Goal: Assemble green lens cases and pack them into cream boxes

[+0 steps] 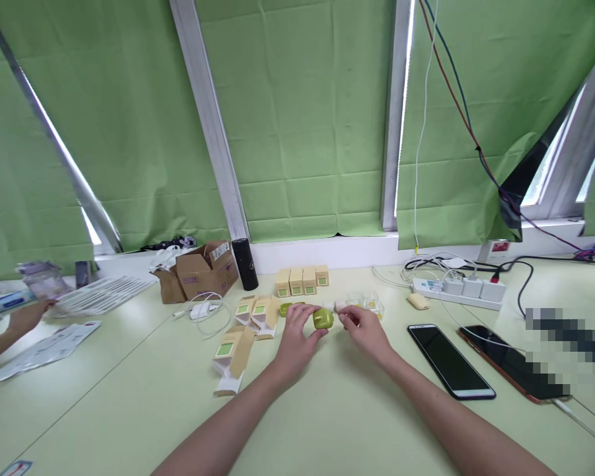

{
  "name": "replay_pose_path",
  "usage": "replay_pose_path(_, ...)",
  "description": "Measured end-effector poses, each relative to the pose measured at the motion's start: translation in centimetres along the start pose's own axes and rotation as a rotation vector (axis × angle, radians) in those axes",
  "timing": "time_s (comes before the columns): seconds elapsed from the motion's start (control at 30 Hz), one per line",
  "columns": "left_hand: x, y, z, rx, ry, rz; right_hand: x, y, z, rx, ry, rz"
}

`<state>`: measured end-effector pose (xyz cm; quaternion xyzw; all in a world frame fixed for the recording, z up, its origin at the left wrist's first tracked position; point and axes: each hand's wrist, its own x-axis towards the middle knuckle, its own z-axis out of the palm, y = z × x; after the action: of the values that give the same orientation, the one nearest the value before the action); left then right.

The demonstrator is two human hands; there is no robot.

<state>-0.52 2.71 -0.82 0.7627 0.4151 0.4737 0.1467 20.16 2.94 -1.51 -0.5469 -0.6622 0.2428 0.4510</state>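
Note:
Above the middle of the table, my left hand [297,334] grips a small rounded green item [322,318] between thumb and fingers; its exact kind does not show. My right hand [365,332] is just right of it, thumb and fingertips pinched together. What they hold, if anything, is too small to make out. Behind my hands lie another flat green piece [285,309] and several small clear containers [369,302] with yellow bits. Left of my left hand are opened cardboard boxes [234,350] with green labels. Several closed small boxes [302,281] stand in a row farther back.
A black cylinder [244,264] and a brown carton [208,270] stand by the wall, with a white charger and cable [203,309] in front. At right are two phones [451,360], a power strip [459,291] and cables. Another person's hand [27,317] is at far left near papers [44,349].

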Motion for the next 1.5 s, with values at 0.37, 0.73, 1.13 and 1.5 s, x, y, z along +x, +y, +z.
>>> replay_pose_path(0.37, 2.5, 0.2, -0.3, -0.442, 0.043, -0.403, 1.6, 1.5, -5.1, -1.059, 0.096, -0.071)
replay_pose_path(0.73, 3.7, 0.9, 0.6, -0.625, 0.150, -0.496, 0.7, 0.5, -3.4, -0.887, -0.065, -0.225)
replay_pose_path(1.13, 2.5, -0.6, 0.9, -0.553, 0.193, -0.462, -1.3, 0.7, 0.5, -0.218, -0.180, -0.211)
replay_pose_path(1.5, 2.2, -1.5, 1.0, -0.604, 0.245, -0.472, -0.2, 0.6, 0.5, 0.686, -0.239, -0.002)
